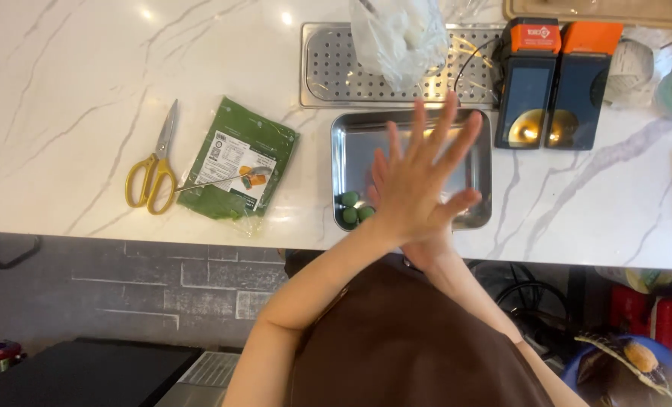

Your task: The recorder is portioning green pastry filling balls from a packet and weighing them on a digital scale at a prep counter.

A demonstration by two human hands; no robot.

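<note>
My left hand (419, 185) lies flat on top of my right hand (377, 177), palm against palm, fingers spread and pointing away from me. Only a few right fingertips and the wrist show beneath it. Whatever may be between the palms is hidden. Both hands hover over the near half of a shallow steel tray (336, 162) on the white marble counter. Three small green balls (355, 207) sit in the tray's near left corner, just left of my hands.
An opened green packet (238, 162) and yellow-handled scissors (155, 169) lie left of the tray. Behind it are a perforated steel drain tray (336, 68) and a clear plastic bag (396, 38). Two dark devices with orange tops (555, 83) stand at the right.
</note>
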